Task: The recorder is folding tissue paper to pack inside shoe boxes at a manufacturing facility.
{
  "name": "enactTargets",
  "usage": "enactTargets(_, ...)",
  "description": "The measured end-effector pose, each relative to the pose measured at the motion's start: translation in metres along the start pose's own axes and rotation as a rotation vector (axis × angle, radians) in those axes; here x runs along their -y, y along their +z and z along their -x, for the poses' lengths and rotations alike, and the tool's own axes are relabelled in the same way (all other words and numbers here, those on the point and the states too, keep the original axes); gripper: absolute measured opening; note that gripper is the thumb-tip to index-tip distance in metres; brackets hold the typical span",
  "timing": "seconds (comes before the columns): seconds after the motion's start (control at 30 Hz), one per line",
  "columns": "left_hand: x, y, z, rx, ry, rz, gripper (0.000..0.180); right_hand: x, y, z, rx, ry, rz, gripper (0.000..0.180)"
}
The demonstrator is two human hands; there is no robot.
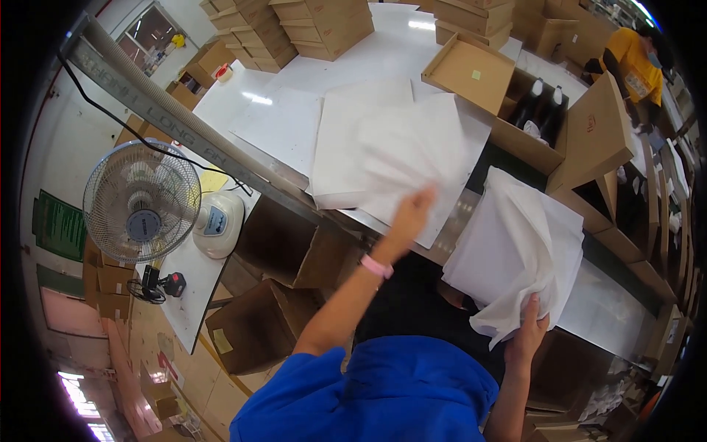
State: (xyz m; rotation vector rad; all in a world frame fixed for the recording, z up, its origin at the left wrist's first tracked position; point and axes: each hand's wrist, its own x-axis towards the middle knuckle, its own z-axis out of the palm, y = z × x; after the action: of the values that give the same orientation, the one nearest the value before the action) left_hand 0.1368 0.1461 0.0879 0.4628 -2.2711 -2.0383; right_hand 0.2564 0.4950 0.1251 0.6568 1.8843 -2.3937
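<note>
My left hand point(414, 215), a pink band at its wrist, is closed at the near edge of a thin white paper sheet point(401, 151). That sheet is smeared by motion and fans out over a stack of white paper point(335, 158) on the table. My right hand point(527, 333) grips the near corner of a pile of thin white paper point(512, 236). Its thumb lies on top, and the other fingers are partly hidden. The pile's upper sheets are creased and folded over, and it overhangs the front of a metal-edged conveyor.
An open carton point(526, 144) with dark shoes and a raised lid stands beyond the pile. Stacked brown boxes point(324, 26) line the table's far side. At left are a desk fan point(143, 199) and a slanting metal post point(166, 110). A co-worker in yellow point(635, 66) is at far right.
</note>
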Motion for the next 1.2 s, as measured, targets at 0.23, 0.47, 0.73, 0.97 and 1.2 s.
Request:
enactTargets(0.23,-0.014,0.112,0.142,0.654,0.276,0.28,0.047,0.006,0.035,-0.008,0.156,-0.032,0.044,0.056)
enactTargets(0.47,-0.01,0.116,0.169,-0.209,0.402,-0.344,0.054,0.025,0.014,-0.015,-0.094,-0.079,-0.279,0.057)
enactTargets(0.73,-0.043,0.137,0.167,0.328,-0.184,0.637,0.084,-0.002,0.031,0.027,0.2,-0.109,0.139,0.047)
enactTargets(0.97,-0.029,0.139,0.164,0.093,-0.226,0.54,0.036,0.038,0.013,0.027,0.482,-0.338,0.549,0.077)
enactTargets(1.2,-0.016,0.148,0.156,0.517,-0.287,0.448,0.038,0.044,0.008,0.035,0.257,-0.533,0.913,0.13)
